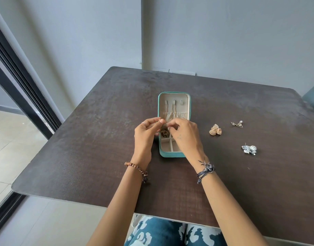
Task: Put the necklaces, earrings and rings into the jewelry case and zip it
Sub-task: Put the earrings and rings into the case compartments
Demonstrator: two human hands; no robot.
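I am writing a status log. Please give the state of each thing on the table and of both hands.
Jewelry case: open, unzipped.
Gold necklace: hanging inside lid.
Left hand: fingers pinching small gold piece.
Right hand: pinching too.
Gold earrings: loose on table.
Silver earrings: loose.
Winged earrings: loose.

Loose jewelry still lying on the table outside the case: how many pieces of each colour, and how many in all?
Gold: 1, the gold earrings
Silver: 2, the thin silver piece and the silver cluster
Total: 3 on the table, all to the right of the open case.
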